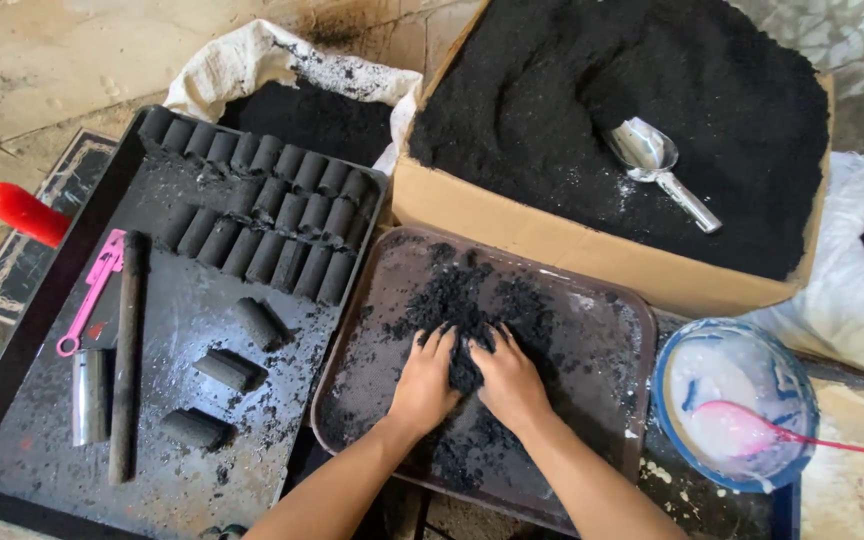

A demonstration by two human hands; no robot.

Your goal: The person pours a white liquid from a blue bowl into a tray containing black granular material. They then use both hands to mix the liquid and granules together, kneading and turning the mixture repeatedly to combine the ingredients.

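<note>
Black, damp charcoal powder (464, 300) lies heaped mid-tray on the brown rectangular tray (602, 330), its heap running roughly twelve to six. Left hand (424, 385) and right hand (508, 382) clench it, apparently pressing. White-paste bowl (737, 400) sits at three o'clock, black cylindrical briquettes (262, 215) at ten.

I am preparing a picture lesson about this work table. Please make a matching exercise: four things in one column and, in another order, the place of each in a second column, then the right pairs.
Things:
1. shiny metal scoop
2. pink plastic spoon
3. both hands, left hand and right hand
4. pink plastic cutter

Places:
A. in the blue-rimmed bowl of white paste
B. on the large black tray, beside a long dark rod
C. on the black powder in the cardboard box
D. pressing a black powder heap on the brown tray

Pairs: 1-C, 2-A, 3-D, 4-B
</note>
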